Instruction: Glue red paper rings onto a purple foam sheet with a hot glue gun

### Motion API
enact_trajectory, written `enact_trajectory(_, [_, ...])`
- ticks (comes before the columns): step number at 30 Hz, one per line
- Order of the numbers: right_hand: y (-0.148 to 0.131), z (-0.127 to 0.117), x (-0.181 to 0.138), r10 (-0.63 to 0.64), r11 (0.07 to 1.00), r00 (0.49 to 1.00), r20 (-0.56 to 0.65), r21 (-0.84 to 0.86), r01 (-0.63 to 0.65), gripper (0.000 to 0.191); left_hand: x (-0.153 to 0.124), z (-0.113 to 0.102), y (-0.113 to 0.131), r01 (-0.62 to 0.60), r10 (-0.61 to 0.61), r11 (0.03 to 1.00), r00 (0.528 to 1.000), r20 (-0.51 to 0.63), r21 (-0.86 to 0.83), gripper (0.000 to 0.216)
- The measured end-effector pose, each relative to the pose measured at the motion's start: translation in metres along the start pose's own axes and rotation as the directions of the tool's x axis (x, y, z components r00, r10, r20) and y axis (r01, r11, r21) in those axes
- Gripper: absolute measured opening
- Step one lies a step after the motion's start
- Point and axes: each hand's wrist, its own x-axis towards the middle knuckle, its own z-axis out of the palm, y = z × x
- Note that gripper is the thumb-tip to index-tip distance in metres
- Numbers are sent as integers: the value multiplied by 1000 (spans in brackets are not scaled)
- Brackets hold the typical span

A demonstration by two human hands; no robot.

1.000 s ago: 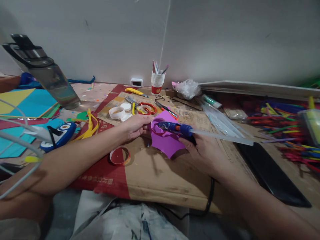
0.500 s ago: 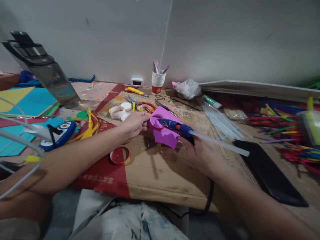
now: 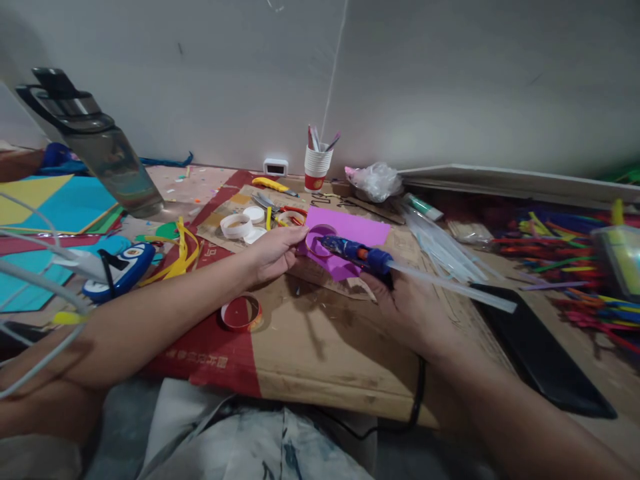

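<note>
My left hand is closed in a pinch at the left edge of a purple sheet, which is held up over the cardboard. A thin ring rests against the sheet beside those fingertips; whether it is stuck on, I cannot tell. My right hand is wrapped round a dark blue glue gun, its nozzle pointing left at the ring. From its rear sticks a long clear glue stick. Another ring, red and white, lies on the cardboard below my left wrist.
Behind the sheet lie white rings, scissors and a yellow utility knife. Paper cups hold pens. A bottle stands left. Glue sticks, a black phone-like slab and pipe cleaners lie right.
The purple sheet has tilted, its right side swinging up and back, so its lower edge sits higher. The glue gun has shifted slightly right; its nozzle stays near the ring.
</note>
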Motion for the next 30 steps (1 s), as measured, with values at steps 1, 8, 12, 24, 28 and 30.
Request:
enact_trajectory(1, [0, -1, 2, 44, 999, 999, 17, -4, -44, 30, 1, -2, 0, -4, 4, 1000, 1000, 22, -1, 24])
enact_trajectory(8, [0, -8, 8, 174, 984, 983, 65, 29, -177, 30, 1, -4, -1, -57, 55, 998, 994, 92, 15, 20])
enact_trajectory(12, [-1, -4, 5, 104, 994, 994, 17, 14, -104, 26, 1, -3, -1, -51, 48, 998, 996, 81, 30, 17])
enact_trajectory(24, [2, 6, -1, -116, 993, 993, -30, -22, 115, 27, 4, -5, -5, -75, 76, 995, 997, -16, 62, 18])
enact_trajectory(28, [5, 10, -1, -89, 996, 995, 44, -11, 90, 27, 2, -2, -6, -84, 83, 996, 996, 40, 42, 23])
enact_trajectory(30, [5, 11, -1, -71, 997, 996, 46, -14, 71, 26, 1, 1, -7, -79, 77, 996, 995, 59, 34, 24])
